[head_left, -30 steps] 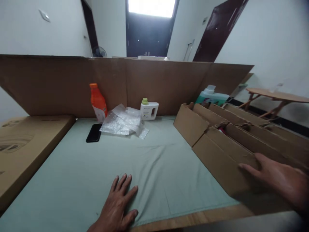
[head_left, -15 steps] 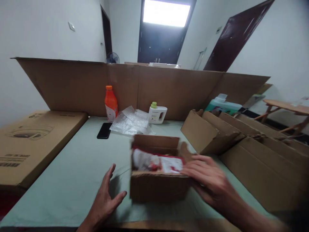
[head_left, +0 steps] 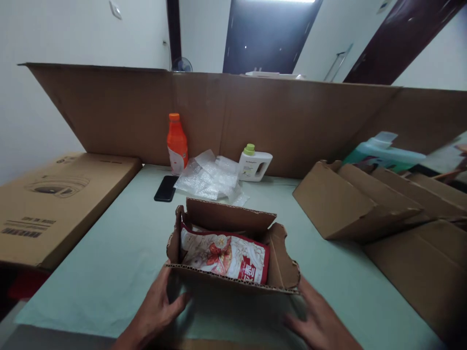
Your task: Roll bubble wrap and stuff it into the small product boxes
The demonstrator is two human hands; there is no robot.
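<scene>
**Cardboard box held open between two hands on the green-covered table**

Cardboard box (head_left: 233,272) sat on the pale green cloth (head_left: 120,253) near the front edge of the table, its top flaps standing open. Inside it lay a red and white packet (head_left: 226,255) with a flower print, tilted toward the near wall of the box.

The left hand (head_left: 156,308) rested against the box's near left corner, fingers spread and the thumb pointing toward the cardboard; it was open and gripped nothing. The right hand (head_left: 319,323) lay at the near right corner, fingers stretched flat and touching the lower edge of the box, likewise open.

Beyond the box, toward the back of the table, lay a heap of clear bubble wrap (head_left: 211,177). A black phone (head_left: 166,188) lay flat just left of it. An orange bottle (head_left: 177,144) stood upright behind the phone, and a small white jug with a green cap (head_left: 254,164) stood to the right of the wrap. A long cardboard sheet (head_left: 226,116) stood on edge behind all of these as a wall.

On the left a large flat printed carton (head_left: 54,204) lay beside the cloth. On the right several folded cardboard boxes (head_left: 350,204) leaned in a row, and a teal jug (head_left: 383,153) showed behind them.
</scene>
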